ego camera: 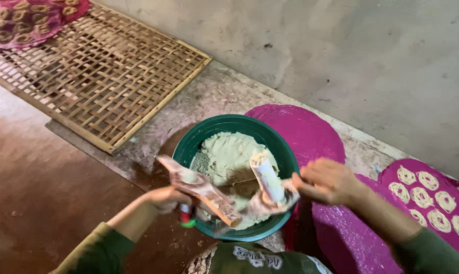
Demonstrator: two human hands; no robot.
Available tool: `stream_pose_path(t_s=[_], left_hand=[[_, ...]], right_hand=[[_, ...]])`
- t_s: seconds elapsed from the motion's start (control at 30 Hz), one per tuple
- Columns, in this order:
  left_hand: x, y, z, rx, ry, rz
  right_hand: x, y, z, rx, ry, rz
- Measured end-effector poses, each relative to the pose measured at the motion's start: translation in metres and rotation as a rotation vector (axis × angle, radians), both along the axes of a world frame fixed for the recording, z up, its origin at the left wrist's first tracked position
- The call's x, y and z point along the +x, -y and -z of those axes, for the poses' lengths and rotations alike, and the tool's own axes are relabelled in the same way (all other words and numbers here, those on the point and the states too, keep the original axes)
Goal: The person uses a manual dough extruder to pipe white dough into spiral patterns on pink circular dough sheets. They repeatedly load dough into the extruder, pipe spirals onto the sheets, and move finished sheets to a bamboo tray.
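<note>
A green plastic basin on the floor holds a mound of pale dough. My left hand grips a wooden press smeared with dough, held tilted over the basin's near rim. A red and green band shows under that hand. My right hand is closed on the press's other arm at the basin's right rim. A white cylinder caked with dough rises upright from that arm.
A woven bamboo mat lies at the back left, with a magenta round mat of dough coils on it. Bare magenta mats lie right of the basin; one carries several coils. A grey wall runs behind.
</note>
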State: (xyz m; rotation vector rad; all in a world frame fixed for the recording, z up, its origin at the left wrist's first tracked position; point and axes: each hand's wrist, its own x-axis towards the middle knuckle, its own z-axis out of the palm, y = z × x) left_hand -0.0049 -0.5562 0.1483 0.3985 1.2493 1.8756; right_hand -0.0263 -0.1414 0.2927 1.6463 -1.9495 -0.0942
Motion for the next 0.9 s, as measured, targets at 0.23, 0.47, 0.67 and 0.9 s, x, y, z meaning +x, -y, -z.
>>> stream_pose_path(t_s=[0.23, 0.47, 0.67, 0.9], left_hand=[[0.025, -0.088, 0.039, 0.035, 0.102, -0.129], [0.014, -0.094, 0.036, -0.099, -0.142, -0.516], [0.012, -0.096, 0.035, -0.139, -0.262, -0.591], [0.014, -0.100, 0.036, -0.031, -0.199, -0.796]], right_hand=[[-0.009, 0.029, -0.023, -0.149, 0.202, 0.234], [0.034, 0.057, -0.036, -0.449, 1.156, 0.270], [0.024, 0.070, -0.006, -0.573, 0.780, 0.299], [0.015, 0.099, 0.048, -0.793, 0.348, 0.332]])
